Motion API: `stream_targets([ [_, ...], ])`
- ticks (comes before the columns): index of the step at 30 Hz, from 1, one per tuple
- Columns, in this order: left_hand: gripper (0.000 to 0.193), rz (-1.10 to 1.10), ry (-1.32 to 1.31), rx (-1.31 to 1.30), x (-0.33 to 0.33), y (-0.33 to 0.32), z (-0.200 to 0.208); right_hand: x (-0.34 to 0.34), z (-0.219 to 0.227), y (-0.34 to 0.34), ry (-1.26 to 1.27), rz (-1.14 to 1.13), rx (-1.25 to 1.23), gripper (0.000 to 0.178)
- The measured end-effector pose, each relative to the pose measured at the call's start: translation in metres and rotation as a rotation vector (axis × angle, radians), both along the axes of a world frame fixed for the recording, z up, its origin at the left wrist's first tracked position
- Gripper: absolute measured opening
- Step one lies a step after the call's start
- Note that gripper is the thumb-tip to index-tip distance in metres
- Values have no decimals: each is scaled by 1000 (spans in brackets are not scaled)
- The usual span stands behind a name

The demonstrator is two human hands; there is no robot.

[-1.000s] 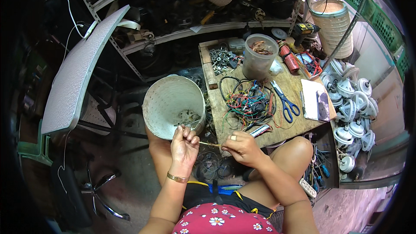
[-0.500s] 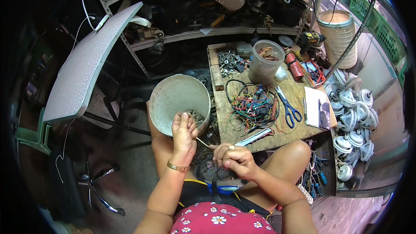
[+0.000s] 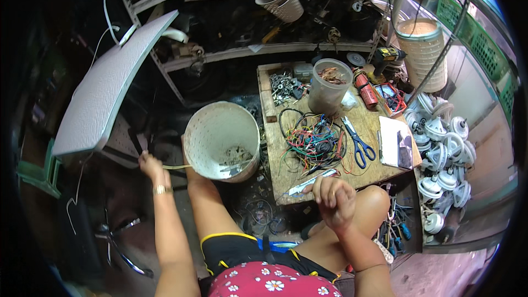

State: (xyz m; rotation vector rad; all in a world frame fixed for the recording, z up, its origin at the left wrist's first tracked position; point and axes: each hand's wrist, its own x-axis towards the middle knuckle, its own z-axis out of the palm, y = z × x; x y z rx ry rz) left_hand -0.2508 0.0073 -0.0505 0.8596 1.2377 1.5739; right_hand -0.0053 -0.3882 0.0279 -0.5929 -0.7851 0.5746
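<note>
My left hand (image 3: pixel 153 168) is out to the left of the white bucket (image 3: pixel 223 132), its fingers closed on a thin yellowish wire (image 3: pixel 179 166). The wire sticks out to the right, toward the bucket's side. Some dark scraps (image 3: pixel 235 155) lie in the bottom of the bucket, which stands between my legs and the table. Above my right knee, my right hand (image 3: pixel 335 201) is raised with curled fingers; what they hold, if anything, I cannot make out. Closest to it, at the table's front edge, is a white utility knife (image 3: pixel 312 182).
On the wooden table (image 3: pixel 275 154) are tangled coloured wires (image 3: pixel 314 142), blue-handled scissors (image 3: pixel 360 146), a tub with copper scraps (image 3: pixel 330 91) and a notepad (image 3: pixel 391 137). White plastic parts (image 3: pixel 443 154) pile up at right; pliers and screwdrivers (image 3: pixel 395 223) hang below. A white panel (image 3: pixel 115 88) juts in at left.
My hands have parted. The left moved far left past the bucket with the thin wire; the right moved to the right and rose. The view has shifted slightly.
</note>
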Motion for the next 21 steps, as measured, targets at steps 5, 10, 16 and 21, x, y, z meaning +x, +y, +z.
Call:
stream_targets([
  [5, 24, -946, 606, 367, 58, -132, 4, 28, -31, 20, 734, 285, -97, 33],
  [10, 25, -1434, 987, 736, 98, -221, 14, 32, -32, 24, 839, 390, -9, 32],
  [16, 42, -1589, 133, 166, 137, -277, 20, 18, -32, 28, 611, 327, -84, 31],
  [21, 20, -1459, -471, -254, 143, -278, 9, 23, -38, 19, 64, -111, -212, 29],
])
